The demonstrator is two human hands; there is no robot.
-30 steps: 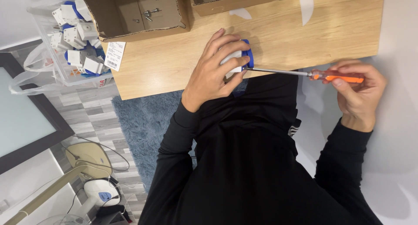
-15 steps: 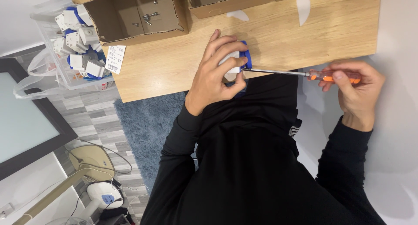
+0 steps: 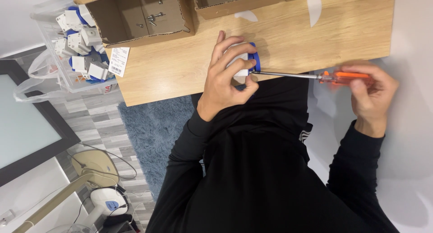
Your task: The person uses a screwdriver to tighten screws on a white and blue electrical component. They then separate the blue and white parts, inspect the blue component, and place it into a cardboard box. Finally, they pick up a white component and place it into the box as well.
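Note:
My left hand (image 3: 224,79) grips a small white and blue plug-like part (image 3: 244,61) at the near edge of the wooden table (image 3: 180,66). My right hand (image 3: 372,97) holds the orange handle of a screwdriver (image 3: 315,76). Its long metal shaft runs left, and the tip meets the blue side of the part. My fingers hide most of the white body.
An open cardboard box (image 3: 140,16) with a few loose screws sits at the table's far left. A second box (image 3: 234,0) stands beside it. A clear plastic bin (image 3: 76,48) of several white and blue parts is off the table's left end. A blue rug (image 3: 153,133) lies below.
The view has shifted slightly. My right hand has turned a little on the screwdriver handle; the left hand keeps its grip on the part.

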